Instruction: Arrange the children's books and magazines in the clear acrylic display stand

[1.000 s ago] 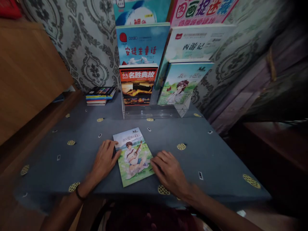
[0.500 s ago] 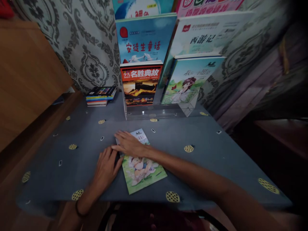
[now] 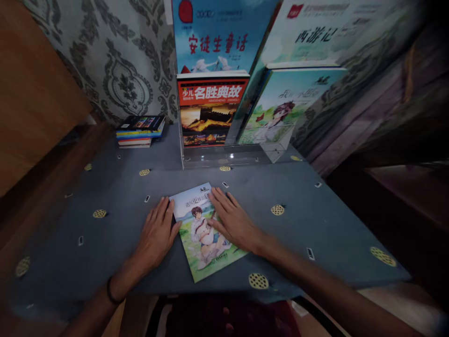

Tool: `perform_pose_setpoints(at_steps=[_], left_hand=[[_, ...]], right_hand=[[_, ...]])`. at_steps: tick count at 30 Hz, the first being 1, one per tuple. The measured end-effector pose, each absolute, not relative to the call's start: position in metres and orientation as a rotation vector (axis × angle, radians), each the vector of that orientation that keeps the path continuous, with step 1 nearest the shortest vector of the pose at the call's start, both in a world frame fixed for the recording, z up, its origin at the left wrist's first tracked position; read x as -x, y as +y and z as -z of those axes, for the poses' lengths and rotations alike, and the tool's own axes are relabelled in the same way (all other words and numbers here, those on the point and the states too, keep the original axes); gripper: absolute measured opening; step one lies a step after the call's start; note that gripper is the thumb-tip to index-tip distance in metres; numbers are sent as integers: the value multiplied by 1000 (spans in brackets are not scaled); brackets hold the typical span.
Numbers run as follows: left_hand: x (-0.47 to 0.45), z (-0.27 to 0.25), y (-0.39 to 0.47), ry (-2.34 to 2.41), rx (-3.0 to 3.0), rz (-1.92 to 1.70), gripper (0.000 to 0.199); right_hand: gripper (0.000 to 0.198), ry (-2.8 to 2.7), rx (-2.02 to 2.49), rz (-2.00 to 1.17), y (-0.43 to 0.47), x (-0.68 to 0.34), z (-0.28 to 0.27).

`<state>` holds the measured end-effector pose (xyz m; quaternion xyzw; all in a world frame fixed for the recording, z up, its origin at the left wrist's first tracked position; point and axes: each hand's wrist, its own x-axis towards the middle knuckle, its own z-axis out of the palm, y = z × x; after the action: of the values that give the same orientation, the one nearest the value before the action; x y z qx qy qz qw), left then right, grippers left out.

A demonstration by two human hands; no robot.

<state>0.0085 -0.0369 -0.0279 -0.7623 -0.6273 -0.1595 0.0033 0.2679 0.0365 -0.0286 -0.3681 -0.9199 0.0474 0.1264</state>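
A thin paperback book (image 3: 201, 248) lies face up and slightly turned on the table near its front edge. Its cover shows a seated figure in a white shirt on green grass under a pale sky. My left hand (image 3: 156, 229) rests along the book's left edge, fingers stretched forward, the thumb touching the edge. Flat across the right side of the cover lies my right hand (image 3: 233, 222), its fingers extended and covering part of the title. Neither hand grips the book.
Behind the book stands a clear acrylic rack (image 3: 224, 157) with several upright books, among them a red-topped book (image 3: 210, 112) and a green-blue book (image 3: 291, 107). A small stack of books (image 3: 140, 131) sits at the back left. A grey-blue cloth (image 3: 115, 252) with pineapple prints covers the table.
My right hand has moved from the book's upper left across to its right side, uncovering the title and figure. My left hand stays by the left edge. The view has shifted slightly.
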Motion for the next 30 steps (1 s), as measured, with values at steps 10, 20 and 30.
perform_pose_setpoints(at_steps=[10, 20, 30], left_hand=[[1, 31, -19, -1834, 2455, 542, 57], [2, 31, -21, -1899, 2445, 542, 58], [-10, 27, -36, -1932, 2443, 484, 60]], right_hand=[[64, -2858, 591, -285, -42, -234, 3], [36, -2935, 9, -619, -48, -239, -17], [55, -2942, 255, -848, -47, -294, -17]])
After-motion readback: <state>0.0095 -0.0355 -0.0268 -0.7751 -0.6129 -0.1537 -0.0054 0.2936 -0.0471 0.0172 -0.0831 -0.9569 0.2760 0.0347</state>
